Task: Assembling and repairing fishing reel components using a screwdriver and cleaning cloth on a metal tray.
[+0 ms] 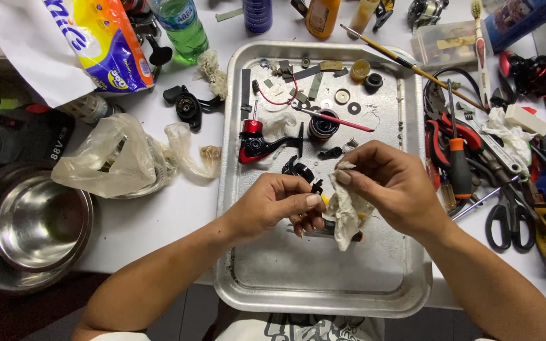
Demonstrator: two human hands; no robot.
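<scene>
My left hand (pixel 279 205) pinches a small black part (pixel 316 187) over the metal tray (pixel 323 290). My right hand (pixel 392 186) grips a crumpled, stained white cloth (pixel 347 213) and presses it against that part. Both hands meet above the middle of the tray. Behind them on the tray lie a red and black fishing reel body (pixel 255 144), a black spool (pixel 322 125), a thin red-handled tool (pixel 335 118) and several small washers and rings (pixel 342 96).
A steel bowl (pixel 30 224) stands at the left edge. A crumpled plastic bag (pixel 118 158) and a black reel handle (pixel 188 106) lie left of the tray. Pliers, screwdrivers (pixel 459 158) and scissors (pixel 510 218) crowd the right side. Bottles (pixel 181 25) stand at the back.
</scene>
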